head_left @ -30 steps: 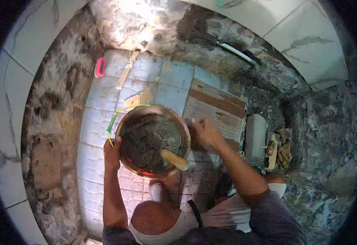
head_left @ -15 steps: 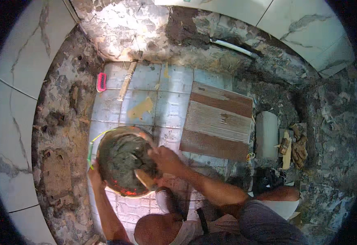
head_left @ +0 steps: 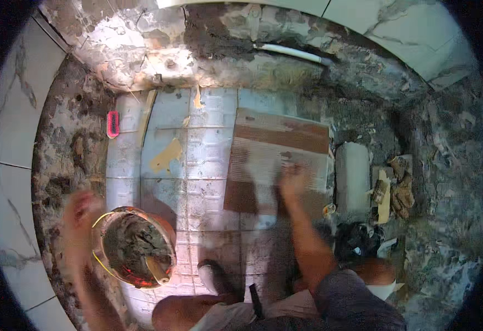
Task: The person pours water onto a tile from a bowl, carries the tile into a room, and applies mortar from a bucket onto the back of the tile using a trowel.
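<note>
A bucket (head_left: 171, 231) of grey mortar (head_left: 134, 237) stands on the floor at lower left, with a yellow handle (head_left: 104, 265) along its left side. Out of the mortar sticks a tan wooden tool handle (head_left: 156, 271); the tool's head is hidden. My left hand (head_left: 84, 211) is raised beside the bucket's upper left rim, its fingers smeared by motion. Over the ridged back of a brown tile (head_left: 274, 144) hangs my right hand (head_left: 296, 179), also blurred, so contact and finger position cannot be told.
A pink brush (head_left: 113, 124) lies by the left wall, near a wooden strip (head_left: 146, 118). Tan scrap (head_left: 167, 156) lies on the floor tiles. Right of the brown tile are a pale rounded block (head_left: 353, 174), rubble (head_left: 401, 190) and a black bag (head_left: 357, 243). A white pipe (head_left: 291, 52) runs along the far wall.
My right hand has left the tool handle and moved right over the brown tile. My left hand has come off the bucket rim and risen. The view has shifted, and the bucket now leans or sits differently.
</note>
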A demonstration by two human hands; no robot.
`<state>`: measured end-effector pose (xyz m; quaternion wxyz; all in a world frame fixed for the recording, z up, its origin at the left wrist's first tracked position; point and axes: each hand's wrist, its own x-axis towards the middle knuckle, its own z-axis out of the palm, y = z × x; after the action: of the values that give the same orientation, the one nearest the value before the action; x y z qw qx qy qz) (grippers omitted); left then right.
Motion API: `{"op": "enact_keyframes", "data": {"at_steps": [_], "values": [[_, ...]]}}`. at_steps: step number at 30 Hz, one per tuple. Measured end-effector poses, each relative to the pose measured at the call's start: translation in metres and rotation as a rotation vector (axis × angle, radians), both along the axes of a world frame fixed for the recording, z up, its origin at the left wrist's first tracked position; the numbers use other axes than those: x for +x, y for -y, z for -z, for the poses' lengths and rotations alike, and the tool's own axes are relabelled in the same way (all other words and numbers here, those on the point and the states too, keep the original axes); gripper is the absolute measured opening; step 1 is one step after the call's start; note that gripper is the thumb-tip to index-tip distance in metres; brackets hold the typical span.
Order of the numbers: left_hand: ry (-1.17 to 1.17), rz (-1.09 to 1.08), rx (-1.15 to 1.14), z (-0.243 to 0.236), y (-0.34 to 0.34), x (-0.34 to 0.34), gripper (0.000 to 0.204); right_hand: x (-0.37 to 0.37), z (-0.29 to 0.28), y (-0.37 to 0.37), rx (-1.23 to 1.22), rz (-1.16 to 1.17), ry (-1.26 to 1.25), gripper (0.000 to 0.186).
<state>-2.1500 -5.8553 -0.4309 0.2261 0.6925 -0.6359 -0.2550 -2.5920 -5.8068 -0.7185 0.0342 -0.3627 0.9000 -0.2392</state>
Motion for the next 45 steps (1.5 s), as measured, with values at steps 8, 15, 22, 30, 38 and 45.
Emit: {"op": "enact_keyframes", "data": {"at_steps": [8,15,22,30,38,45], "values": [[0.352,0.487,0.291,0.307,0.076,-0.205,0.051,-0.094,0.052,-0.055,0.344,0.227,0.217,0.047],[0.19,-0.131,0.393,0.33,0.055,-0.292,0.061,-0.121,0.04,-0.061,0.175,0.313,0.397,0.056],[0.134,-0.263,0.444,0.325,0.063,-0.27,0.082,-0.124,0.078,-0.062,0.096,0.327,0.547,0.069],[0.205,-0.414,0.436,0.306,0.06,-0.181,0.084,-0.062,0.051,-0.015,-0.075,-0.031,0.617,0.05],[0.089,-0.389,0.502,0.367,0.048,-0.185,0.088,-0.096,0.134,-0.015,0.027,0.062,0.345,0.063],[0.251,-0.433,0.42,0.337,0.037,-0.151,0.078,-0.035,0.037,0.002,-0.062,0.119,0.769,0.055]]}}
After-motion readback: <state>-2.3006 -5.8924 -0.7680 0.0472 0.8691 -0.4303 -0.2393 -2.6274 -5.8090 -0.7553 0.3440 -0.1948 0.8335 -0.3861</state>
